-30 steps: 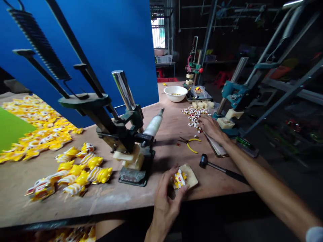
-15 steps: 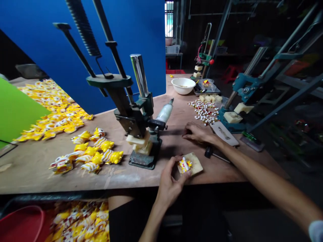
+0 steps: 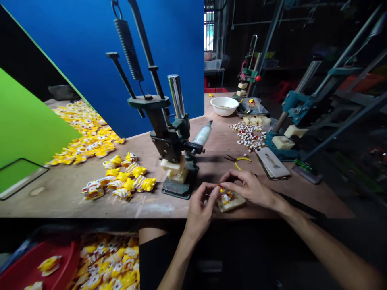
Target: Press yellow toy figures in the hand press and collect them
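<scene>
Both hands meet over a cream block (image 3: 232, 204) near the table's front edge, where a small yellow-and-white plastic figure piece (image 3: 225, 195) sits. My left hand (image 3: 204, 201) is closed in a pinch at the piece's left side. From the right, my right hand (image 3: 246, 187) pinches at the top of the same piece. A tiny red bit shows between the fingertips, but what each hand grips is too small to make out. Yellow-handled pliers (image 3: 238, 161) lie just beyond my right hand.
A green hand press (image 3: 178, 161) stands left of my hands. Striped yellow figure pieces (image 3: 123, 177) lie farther left. Behind are a white bowl (image 3: 224, 105), small white-and-red parts (image 3: 249, 136), a phone (image 3: 272, 162) and a second press (image 3: 284, 141). A red basin (image 3: 65, 266) sits below.
My right hand has come back from the pliers' spot to the cream block, uncovering the pliers. My left hand stays at the block, its fingers now pinched closer. The view has shifted left.
</scene>
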A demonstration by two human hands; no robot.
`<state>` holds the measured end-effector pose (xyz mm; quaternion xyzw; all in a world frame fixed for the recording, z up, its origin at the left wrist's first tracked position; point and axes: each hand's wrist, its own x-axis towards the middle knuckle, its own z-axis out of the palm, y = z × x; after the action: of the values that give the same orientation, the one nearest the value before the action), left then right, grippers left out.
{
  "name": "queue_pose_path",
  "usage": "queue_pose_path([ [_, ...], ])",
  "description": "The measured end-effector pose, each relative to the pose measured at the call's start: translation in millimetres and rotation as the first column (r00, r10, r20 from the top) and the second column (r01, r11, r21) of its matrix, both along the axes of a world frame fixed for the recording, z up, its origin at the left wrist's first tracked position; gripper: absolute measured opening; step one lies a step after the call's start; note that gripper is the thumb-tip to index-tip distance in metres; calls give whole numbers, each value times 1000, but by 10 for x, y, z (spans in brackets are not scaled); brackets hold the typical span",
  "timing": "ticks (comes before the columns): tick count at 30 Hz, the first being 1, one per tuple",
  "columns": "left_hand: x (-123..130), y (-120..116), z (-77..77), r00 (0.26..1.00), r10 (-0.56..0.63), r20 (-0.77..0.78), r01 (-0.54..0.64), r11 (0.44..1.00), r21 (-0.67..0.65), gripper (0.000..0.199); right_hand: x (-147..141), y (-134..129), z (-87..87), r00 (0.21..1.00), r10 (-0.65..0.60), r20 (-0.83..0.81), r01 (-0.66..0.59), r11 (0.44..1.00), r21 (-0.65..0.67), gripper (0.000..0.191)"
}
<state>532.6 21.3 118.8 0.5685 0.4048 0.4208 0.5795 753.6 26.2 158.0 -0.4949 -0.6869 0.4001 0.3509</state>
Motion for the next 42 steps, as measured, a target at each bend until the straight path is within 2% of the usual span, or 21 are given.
queue_pose_path([
  [2, 32, 23, 24, 998, -29, 61, 32, 999, -43, 36, -70, -31, -12, 1000, -8, -3, 8, 1000, -5, 23],
  [5, 52, 75, 5, 993, -28, 117, 48, 984, -173, 38, -75, -13, -66, 1000, -11, -26, 10, 999, -36, 24],
  [9, 57, 134, -50, 994, 80, 78, -55, 958, -280, 33, 41, 27, -238, 999, -11, -35, 10, 999, -38, 28],
  [12, 94, 159, -68, 992, 105, 69, -76, 937, -340, 31, 121, 44, -383, 999, 28, -29, -29, 999, -33, 28],
  [17, 161, 244, 4, 996, 49, 73, -18, 924, -383, 33, 166, 55, -562, 997, 6, -73, -7, 1000, -12, 19],
  [20, 166, 303, 61, 999, 9, 46, 13, 893, -450, 36, 166, 58, -632, 990, -21, -136, 16, 999, -38, 20],
  [23, 166, 320, 87, 1000, 16, 25, -2, 867, -499, 34, 157, 69, -667, 985, -15, -173, 9, 999, -36, 20],
  [27, 175, 286, 72, 999, 36, 38, -12, 864, -503, 33, 139, 94, -694, 980, -22, -200, 17, 999, -27, 18],
  [34, 119, 250, -84, 988, 55, 144, 36, 827, -561, 39, 128, 110, -746, 976, -55, -211, 42, 997, -67, 16],
  [39, 51, 254, -97, 985, -19, 172, 108, 843, -528, 45, 141, 113, -726, 976, -55, -208, 36, 995, -95, 17],
  [42, 49, 249, -63, 972, -32, 234, 157, 827, -540, 47, 145, 111, -705, 980, -56, -193, 37, 994, -102, 19],
])
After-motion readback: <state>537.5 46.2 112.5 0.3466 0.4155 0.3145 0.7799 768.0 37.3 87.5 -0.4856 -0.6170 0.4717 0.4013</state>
